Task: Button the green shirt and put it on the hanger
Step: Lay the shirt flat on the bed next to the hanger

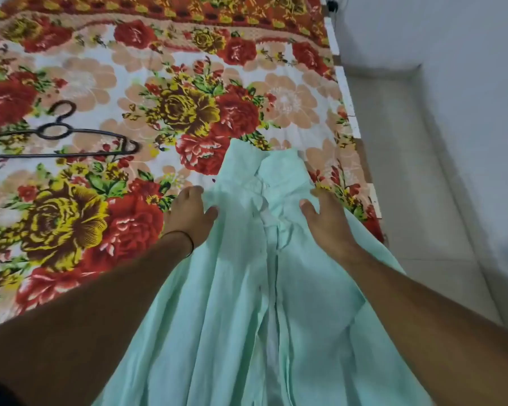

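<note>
Green shirt [247, 303] hanging between curled fingers [192, 191] of left hand [188, 215] and right hand [327, 224], both pinching its top, over bed [129, 68].

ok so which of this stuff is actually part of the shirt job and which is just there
In the job: green shirt; black hanger, lying apart to the shirt's left; left hand, gripping the shirt; right hand, on the shirt.
Just there: floral bedsheet; floor; black band on the left wrist.
</note>
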